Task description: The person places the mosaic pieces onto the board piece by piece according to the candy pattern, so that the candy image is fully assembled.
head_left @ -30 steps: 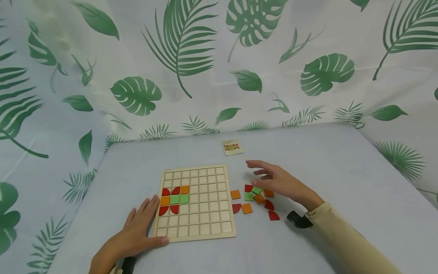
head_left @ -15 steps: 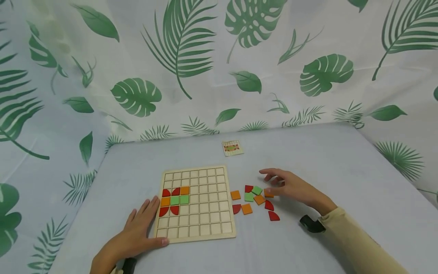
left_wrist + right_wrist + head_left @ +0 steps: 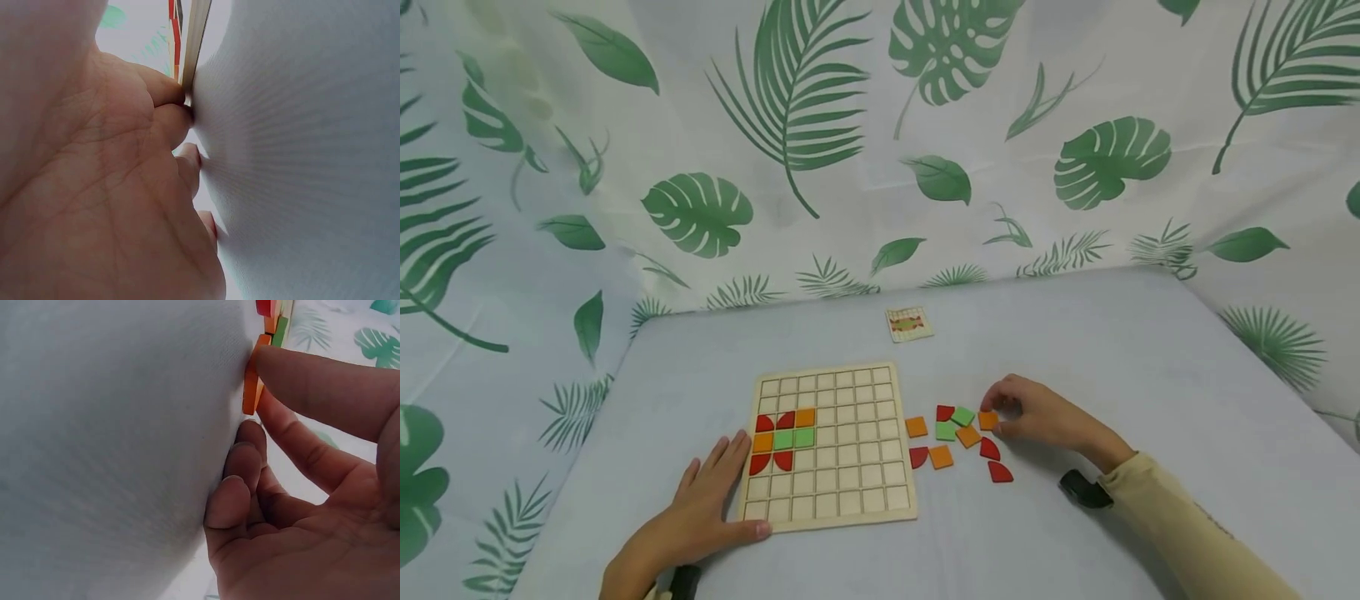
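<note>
Right hand (image 3: 331,525): pinches orange tile (image 3: 250,387)
Desk (image 3: 125,450): pale
Beyond: green tile (image 3: 280,331), red tile (image 3: 264,307)
Backdrop (image 3: 340,328): leaf-print cloth

A pale table (image 3: 1075,333) carries a wooden grid board (image 3: 857,454). From the board, a small patterned card (image 3: 909,324) lies at one o'clock; loose red, orange and green tiles (image 3: 968,437) are scattered at three o'clock.

Diffuse light — soft shadows

Pale wooden grid board (image 3: 847,454) is lying flat, left hand (image 3: 696,510) on its left edge, eight red, orange and green tiles (image 3: 783,439) slotted in that side. Right of the board I see scattered loose ones (image 3: 946,431), plus an orange square (image 3: 988,421) pinched by the right hand (image 3: 1043,413).
</note>
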`<state>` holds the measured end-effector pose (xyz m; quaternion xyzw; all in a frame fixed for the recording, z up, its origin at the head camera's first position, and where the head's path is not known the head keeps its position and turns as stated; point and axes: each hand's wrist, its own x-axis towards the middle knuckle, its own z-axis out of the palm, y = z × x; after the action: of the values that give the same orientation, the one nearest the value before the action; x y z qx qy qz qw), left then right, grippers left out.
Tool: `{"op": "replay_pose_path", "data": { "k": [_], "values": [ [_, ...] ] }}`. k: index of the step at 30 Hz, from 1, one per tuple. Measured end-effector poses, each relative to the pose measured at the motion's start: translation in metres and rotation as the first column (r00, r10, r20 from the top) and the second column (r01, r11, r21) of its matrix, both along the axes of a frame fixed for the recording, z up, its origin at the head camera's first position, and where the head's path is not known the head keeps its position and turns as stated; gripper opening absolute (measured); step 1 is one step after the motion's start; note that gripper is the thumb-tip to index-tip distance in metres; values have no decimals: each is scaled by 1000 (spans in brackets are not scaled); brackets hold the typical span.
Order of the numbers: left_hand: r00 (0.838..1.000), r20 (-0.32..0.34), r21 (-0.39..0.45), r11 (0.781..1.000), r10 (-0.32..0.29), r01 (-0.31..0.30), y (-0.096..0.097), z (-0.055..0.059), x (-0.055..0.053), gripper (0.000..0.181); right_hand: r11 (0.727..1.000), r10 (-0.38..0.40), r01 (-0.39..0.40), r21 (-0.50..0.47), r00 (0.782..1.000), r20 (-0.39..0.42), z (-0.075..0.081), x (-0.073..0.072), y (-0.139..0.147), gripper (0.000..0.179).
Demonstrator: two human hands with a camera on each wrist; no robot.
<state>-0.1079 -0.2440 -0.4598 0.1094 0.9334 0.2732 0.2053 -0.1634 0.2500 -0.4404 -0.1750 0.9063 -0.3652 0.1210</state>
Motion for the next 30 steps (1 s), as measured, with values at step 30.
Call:
{"op": "replay_pose_path", "data": {
  "k": [30],
  "values": [
    [1000, -9, 0, 1000, 6, -6, 0, 3, 1, 132, 984, -39, 75, -162, 977, 212, 25, -19, -42, 13]
  ]
}}
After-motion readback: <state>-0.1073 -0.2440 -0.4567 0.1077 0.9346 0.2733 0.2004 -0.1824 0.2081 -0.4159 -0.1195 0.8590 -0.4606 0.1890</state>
